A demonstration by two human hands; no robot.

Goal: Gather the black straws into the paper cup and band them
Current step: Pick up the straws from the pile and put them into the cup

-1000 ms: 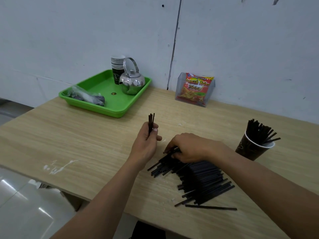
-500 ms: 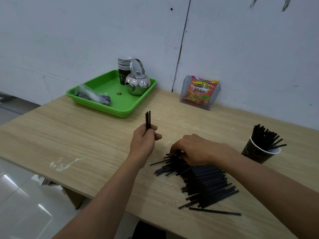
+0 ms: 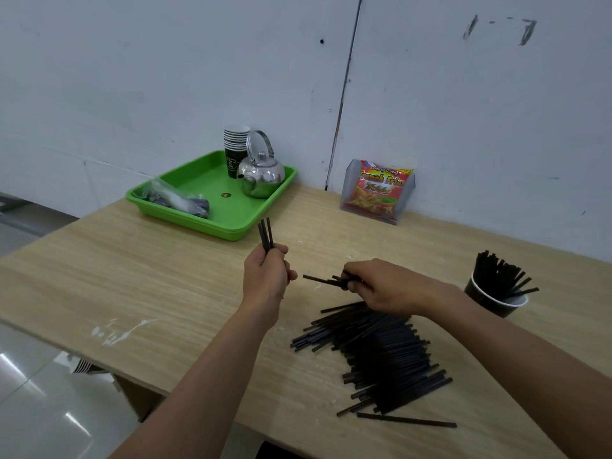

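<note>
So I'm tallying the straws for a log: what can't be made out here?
Head view only:
- Straws in the left hand: lower ends hidden by its fingers.
- Straws in the right hand: partly covered by it.
- Pile of straws: overlapping, uncountable.
- Paper cup: inside hidden by its wall.

Thin black plastic straws (image 3: 374, 352) piled below right fingers. Dark paper cup (image 3: 490, 299), white rim. Pale wood-grain table (image 3: 132, 283), white smears. Bright green plastic tray (image 3: 212, 223). Shiny silver metal kettle (image 3: 261, 175). Red-orange snack packet (image 3: 381, 190), yellow lettering.

Loose black straws (image 3: 381, 356) heaped on table, more upright in paper cup (image 3: 490, 301)
</note>
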